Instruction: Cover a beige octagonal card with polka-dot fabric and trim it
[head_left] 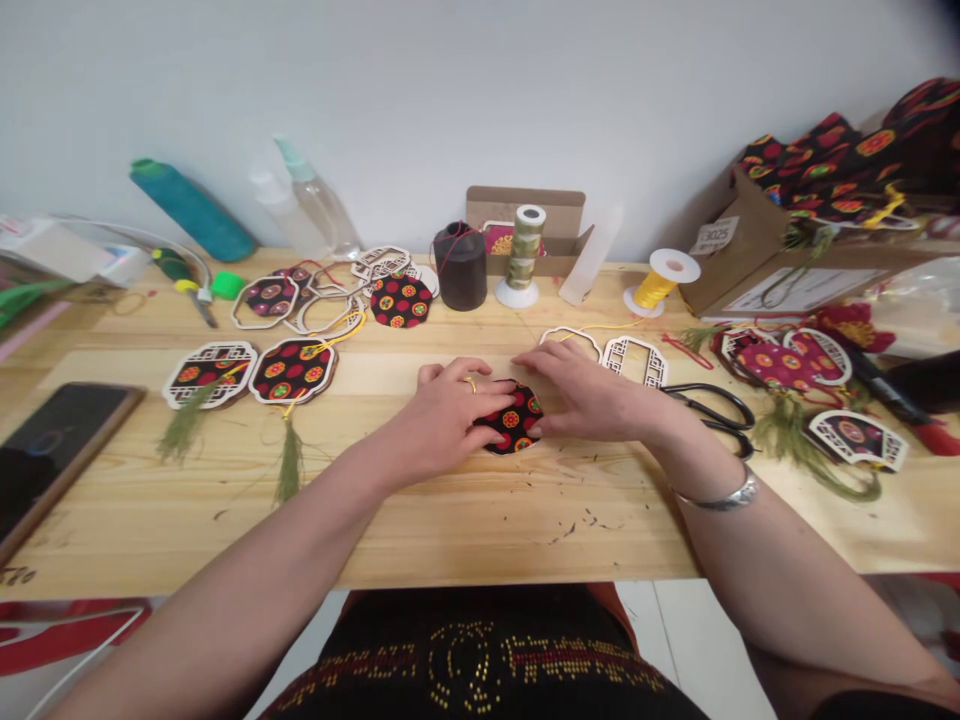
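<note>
Black, flower-patterned fabric piece (517, 418)

Fabric pc. (519, 415) partly hidden under hands (442, 415) (589, 395).

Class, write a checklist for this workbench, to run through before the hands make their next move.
1. Left hand and right hand both at the patterned black piece: ok.
2. Underside of that piece properly finished: cannot tell, it faces down.
3. Scissors blades closed: cannot tell, the right arm hides them.
4. Yellow thread spool upright: ok.
5. Wooden table free of marks or scraps: not ok, dark specks show near the piece.
6. Phone away from both hands: ok.
</note>
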